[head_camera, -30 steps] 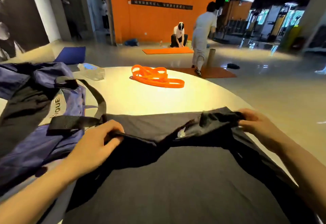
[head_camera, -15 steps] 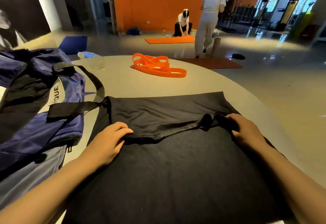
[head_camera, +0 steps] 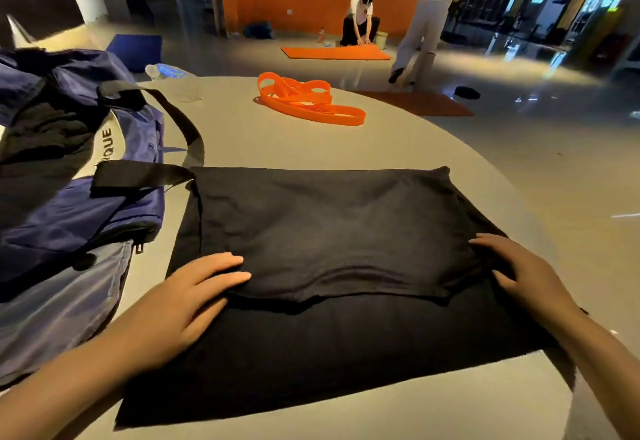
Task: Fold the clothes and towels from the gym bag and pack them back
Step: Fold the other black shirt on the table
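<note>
The black garment [head_camera: 329,232] lay flat on the round table [head_camera: 398,149], its far part folded back over itself. Left hand [head_camera: 180,297] was spread flat on the fold's near-left corner, right hand [head_camera: 519,273] flat on the near-right, neither gripping. The navy gym bag [head_camera: 79,197] sat just left of the garment, orange bands [head_camera: 308,100] beyond it.

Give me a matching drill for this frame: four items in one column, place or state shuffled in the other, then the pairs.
Items:
1. black garment
2. orange resistance band
3. navy gym bag
4. plastic water bottle

Places/states:
A. lying on its side at the table's far edge
B. open, at the left of the table
C. top part folded toward the wearer, left hand and right hand flat on it
D. heaped in loops beyond the garment

Pairs: 1-C, 2-D, 3-B, 4-A
</note>
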Action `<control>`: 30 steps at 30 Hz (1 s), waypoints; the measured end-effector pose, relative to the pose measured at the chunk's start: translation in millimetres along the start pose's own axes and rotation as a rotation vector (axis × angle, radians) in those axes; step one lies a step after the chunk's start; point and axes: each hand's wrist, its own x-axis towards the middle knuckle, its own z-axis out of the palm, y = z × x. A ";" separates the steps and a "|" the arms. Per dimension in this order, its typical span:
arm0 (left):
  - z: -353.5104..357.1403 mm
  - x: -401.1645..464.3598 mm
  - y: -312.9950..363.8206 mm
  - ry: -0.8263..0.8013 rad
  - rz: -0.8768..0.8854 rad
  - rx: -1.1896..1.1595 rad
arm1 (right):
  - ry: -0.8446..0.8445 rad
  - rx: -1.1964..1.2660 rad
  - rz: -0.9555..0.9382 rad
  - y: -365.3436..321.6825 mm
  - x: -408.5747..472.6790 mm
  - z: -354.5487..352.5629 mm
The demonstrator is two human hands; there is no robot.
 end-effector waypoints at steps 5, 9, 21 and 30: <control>2.1 -1.3 -2.7 0.053 -0.022 0.015 | -0.021 -0.028 -0.004 6.0 16.0 7.7; 5.2 6.0 -0.8 0.058 -0.048 0.029 | -0.097 -0.147 0.005 6.2 31.3 8.4; -7.9 -54.4 25.7 -0.134 -0.273 0.138 | -0.265 -0.139 -0.418 -167.4 -54.6 53.7; -16.9 -68.8 36.1 -0.217 -0.278 0.219 | -0.434 -0.287 -0.382 -148.1 -62.7 52.4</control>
